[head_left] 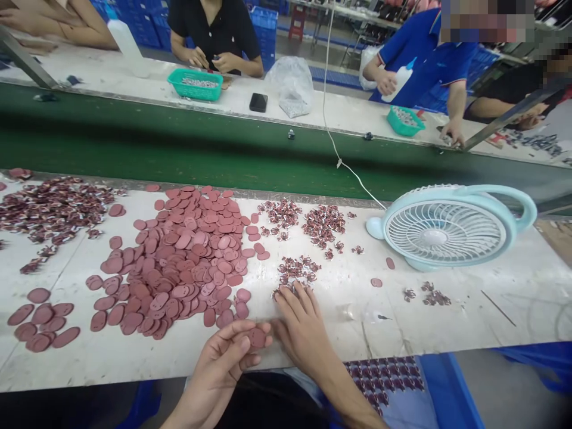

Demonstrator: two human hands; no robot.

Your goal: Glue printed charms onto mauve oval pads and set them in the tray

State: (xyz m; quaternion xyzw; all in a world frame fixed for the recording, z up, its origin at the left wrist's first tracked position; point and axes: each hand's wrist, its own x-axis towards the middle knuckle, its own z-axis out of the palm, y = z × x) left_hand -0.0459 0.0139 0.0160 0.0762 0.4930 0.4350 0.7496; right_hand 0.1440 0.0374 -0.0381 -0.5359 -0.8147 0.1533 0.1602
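My left hand (227, 357) hovers at the near edge of the white table (491, 322) and pinches a dark red oval piece (258, 337) between thumb and fingers. My right hand (301, 325) lies palm down beside it, its fingertips on a small cluster of tiny patterned red-and-white pieces (295, 271). A large heap of the same red oval pieces (183, 256) spreads just left of both hands.
A light blue desk fan (447, 226) lies on the table at right, its cable running over the green conveyor belt (179, 149). More patterned pieces (53, 205) sit far left. Other people work across the belt beside green baskets (195, 83).
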